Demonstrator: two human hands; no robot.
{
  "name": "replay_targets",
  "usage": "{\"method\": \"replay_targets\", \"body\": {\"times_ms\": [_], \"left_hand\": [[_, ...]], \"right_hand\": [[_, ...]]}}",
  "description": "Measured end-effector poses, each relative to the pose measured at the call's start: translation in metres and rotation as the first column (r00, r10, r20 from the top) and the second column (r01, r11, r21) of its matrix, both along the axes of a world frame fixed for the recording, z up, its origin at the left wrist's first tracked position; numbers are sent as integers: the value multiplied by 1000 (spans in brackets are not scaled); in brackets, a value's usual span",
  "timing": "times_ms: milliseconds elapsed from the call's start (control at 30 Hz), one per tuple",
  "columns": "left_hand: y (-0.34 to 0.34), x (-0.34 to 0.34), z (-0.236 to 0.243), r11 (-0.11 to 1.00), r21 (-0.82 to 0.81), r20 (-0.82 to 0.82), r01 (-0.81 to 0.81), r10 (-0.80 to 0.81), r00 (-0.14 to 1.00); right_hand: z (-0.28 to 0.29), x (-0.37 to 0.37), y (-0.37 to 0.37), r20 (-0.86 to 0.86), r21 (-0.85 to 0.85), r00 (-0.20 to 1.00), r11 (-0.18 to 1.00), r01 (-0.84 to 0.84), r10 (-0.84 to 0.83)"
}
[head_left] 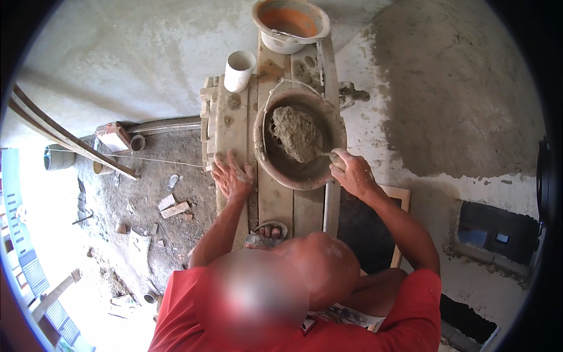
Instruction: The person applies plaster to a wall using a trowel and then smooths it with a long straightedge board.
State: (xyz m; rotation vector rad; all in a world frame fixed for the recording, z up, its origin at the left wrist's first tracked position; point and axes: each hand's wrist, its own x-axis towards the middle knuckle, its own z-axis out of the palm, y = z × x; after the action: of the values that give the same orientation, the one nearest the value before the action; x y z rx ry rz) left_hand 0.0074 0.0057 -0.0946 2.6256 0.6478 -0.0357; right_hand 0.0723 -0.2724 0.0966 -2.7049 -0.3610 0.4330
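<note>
At frame centre, our right hand (pixel 352 173) grips a trowel handle (pixel 335 158), digging mortar (pixel 295 134) in the basin (pixel 299 176); our open left hand (pixel 231 176) lies flat on the planks (pixel 234 123), apparently for balance.

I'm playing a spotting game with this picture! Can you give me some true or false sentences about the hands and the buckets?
1. The right hand grips a trowel handle that reaches into the mortar bucket. True.
2. The left hand holds the white pipe piece. False: it rests flat on the wooden planks, and the white pipe piece stands apart, farther up the planks.
3. The mortar bucket is empty. False: a grey lump of mortar sits in it.
4. A second bucket, orange inside, stands at the far end of the planks. True.
5. A sandalled foot rests on the planks. True.
</note>
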Motion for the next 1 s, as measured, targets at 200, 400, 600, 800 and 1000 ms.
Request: {"method": "replay_targets", "body": {"times_ms": [200, 400, 600, 800, 1000], "left_hand": [[-4, -15, -35, 999, -6, -40, -34, 33, 999], [-8, -6, -5, 999, 17, -59, -36, 37, 998], [-4, -6, -10, 997, 75, 29, -33, 30, 999], [-7, -3, -1, 998, 31, -26, -55, 56, 998], [-10, -5, -10, 998, 62, 23, -7, 5, 1000]], "right_hand": [[-2, -2, -16, -73, 1, 996, 998, 60, -60], [116, 30, -19, 34, 136, 994, 986, 96, -101], [262, 54, -23, -16, 265, 997, 962, 71, -69], [291, 100, -123, -91, 303, 783, 732, 610, -615], [383, 70, -213, 570, 150, 529, 713, 685, -629]]}}
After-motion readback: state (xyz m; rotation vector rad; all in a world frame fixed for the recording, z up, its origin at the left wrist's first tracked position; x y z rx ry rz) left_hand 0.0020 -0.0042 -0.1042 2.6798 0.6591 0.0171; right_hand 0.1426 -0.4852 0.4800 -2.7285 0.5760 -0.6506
